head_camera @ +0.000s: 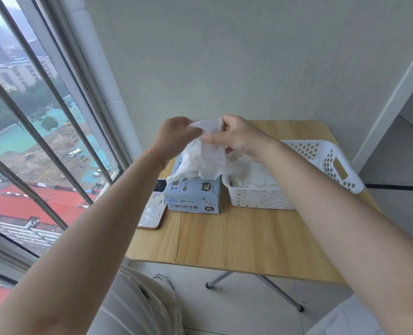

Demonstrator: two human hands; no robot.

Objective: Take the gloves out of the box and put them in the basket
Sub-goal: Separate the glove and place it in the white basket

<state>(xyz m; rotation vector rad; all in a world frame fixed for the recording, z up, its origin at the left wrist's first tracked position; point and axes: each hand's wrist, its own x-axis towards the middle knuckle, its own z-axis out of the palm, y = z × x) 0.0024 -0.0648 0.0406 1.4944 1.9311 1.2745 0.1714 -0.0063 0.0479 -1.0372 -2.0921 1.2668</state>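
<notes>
Both hands, left and right, pinch one glove above one box; basket pile uncountable.

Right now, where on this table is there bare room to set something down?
The near half of the table, in front of the glove box and basket, is bare wood. The far right corner behind the basket is also bare. The far left is crowded: phone, box and basket sit side by side.
</notes>
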